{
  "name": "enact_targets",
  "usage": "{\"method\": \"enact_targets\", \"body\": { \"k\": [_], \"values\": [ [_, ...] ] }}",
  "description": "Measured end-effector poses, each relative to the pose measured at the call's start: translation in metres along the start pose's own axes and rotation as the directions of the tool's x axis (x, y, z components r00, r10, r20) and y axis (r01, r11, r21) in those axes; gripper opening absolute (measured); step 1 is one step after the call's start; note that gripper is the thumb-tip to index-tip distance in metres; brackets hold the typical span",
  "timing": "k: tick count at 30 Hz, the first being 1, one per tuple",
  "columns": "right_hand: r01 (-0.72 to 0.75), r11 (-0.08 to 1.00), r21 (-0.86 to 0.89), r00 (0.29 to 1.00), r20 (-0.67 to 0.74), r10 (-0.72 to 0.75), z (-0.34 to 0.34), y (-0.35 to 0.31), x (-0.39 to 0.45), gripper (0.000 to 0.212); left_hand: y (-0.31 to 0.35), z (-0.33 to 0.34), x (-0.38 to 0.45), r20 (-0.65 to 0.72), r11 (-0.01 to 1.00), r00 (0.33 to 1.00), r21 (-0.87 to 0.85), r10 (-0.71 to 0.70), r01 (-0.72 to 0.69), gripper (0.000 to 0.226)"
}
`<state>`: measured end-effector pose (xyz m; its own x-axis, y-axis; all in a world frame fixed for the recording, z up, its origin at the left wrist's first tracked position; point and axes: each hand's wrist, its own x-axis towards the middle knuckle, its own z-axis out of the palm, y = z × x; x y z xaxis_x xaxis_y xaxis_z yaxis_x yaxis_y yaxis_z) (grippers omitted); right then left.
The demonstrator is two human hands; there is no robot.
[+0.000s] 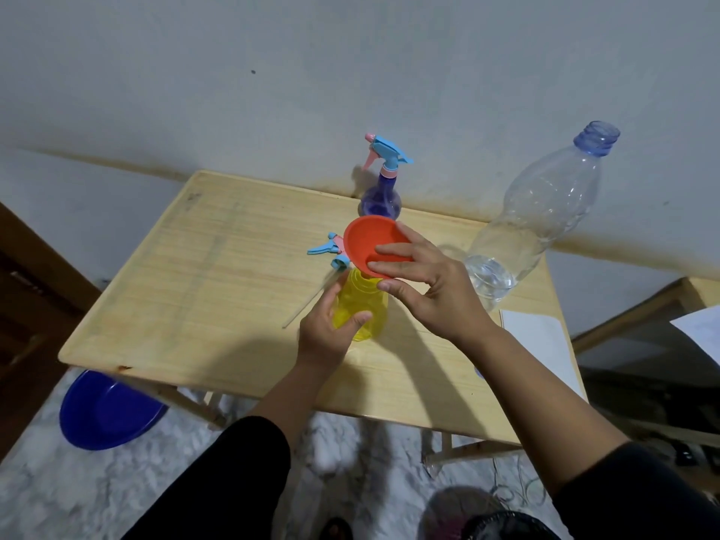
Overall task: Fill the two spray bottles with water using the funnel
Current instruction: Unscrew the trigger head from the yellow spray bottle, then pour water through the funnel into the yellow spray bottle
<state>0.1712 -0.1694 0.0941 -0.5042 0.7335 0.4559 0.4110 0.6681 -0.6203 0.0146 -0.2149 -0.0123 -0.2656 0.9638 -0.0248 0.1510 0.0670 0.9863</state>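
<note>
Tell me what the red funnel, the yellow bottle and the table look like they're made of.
Red funnel: opaque matte plastic, going by its thin uniform rim. Yellow bottle: translucent glossy plastic, since light passes through it. Table: pale wood or wood-look laminate, with visible grain lines; which one is unclear.

No readable text in this view.

The large clear bottle point(533, 212) at the right of the frame carries no label, and the yellow spray bottle point(360, 305) in the centre and the purple spray bottle point(380, 200) behind it show no print. The white sheets of paper point(537, 337) at the right edge may bear faint marks, but they are too small and blurred to read.
</note>
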Motion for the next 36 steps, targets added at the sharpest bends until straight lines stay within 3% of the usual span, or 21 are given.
{"method": "enact_targets", "body": {
  "k": [6,11,15,17,20,24,27,30,36],
  "values": [
    [-0.001,0.999,-0.038,1.000,-0.009,0.001,-0.001,-0.002,0.004,0.028,0.003,-0.001,-0.002,-0.015,0.999,1.000,0.033,0.002,-0.002,0.072],
    [-0.036,0.999,-0.026,0.999,-0.014,0.036,-0.004,-0.010,0.005,0.046,0.000,-0.002,-0.002,-0.013,0.999,1.000,0.033,-0.016,0.017,0.070],
    [-0.072,0.994,-0.078,0.973,-0.223,0.053,-0.013,-0.018,0.000,0.052,0.003,-0.001,-0.004,-0.009,1.000,1.000,-0.001,-0.022,0.022,0.077],
    [-0.121,0.988,-0.100,0.913,-0.402,0.071,-0.018,-0.017,-0.006,0.049,0.005,-0.001,-0.004,-0.006,0.999,1.000,-0.015,-0.029,0.029,0.081],
    [-0.238,0.962,-0.137,0.753,-0.651,0.093,-0.028,-0.010,-0.019,0.048,0.015,-0.002,-0.008,0.005,0.999,0.999,-0.011,-0.037,0.037,0.075],
    [-0.424,0.900,-0.100,0.523,-0.838,0.153,-0.043,0.000,-0.029,0.063,0.036,0.001,-0.015,-0.008,0.997,1.000,0.079,-0.005,0.006,0.064],
    [-0.466,0.881,0.085,0.457,-0.829,0.322,-0.052,0.010,-0.028,0.084,0.047,0.004,-0.020,-0.011,0.994,1.000,0.108,-0.004,0.005,0.062],
    [-0.473,0.857,0.205,0.486,-0.751,0.447,-0.059,0.024,-0.024,0.097,0.053,0.006,-0.022,-0.004,0.993,1.000,0.116,-0.024,0.024,0.062],
    [-0.479,0.840,0.254,0.528,-0.681,0.507,-0.063,0.048,-0.017,0.111,0.054,0.006,-0.021,-0.013,0.986,0.998,0.152,-0.067,0.069,0.060]
  ]
}}
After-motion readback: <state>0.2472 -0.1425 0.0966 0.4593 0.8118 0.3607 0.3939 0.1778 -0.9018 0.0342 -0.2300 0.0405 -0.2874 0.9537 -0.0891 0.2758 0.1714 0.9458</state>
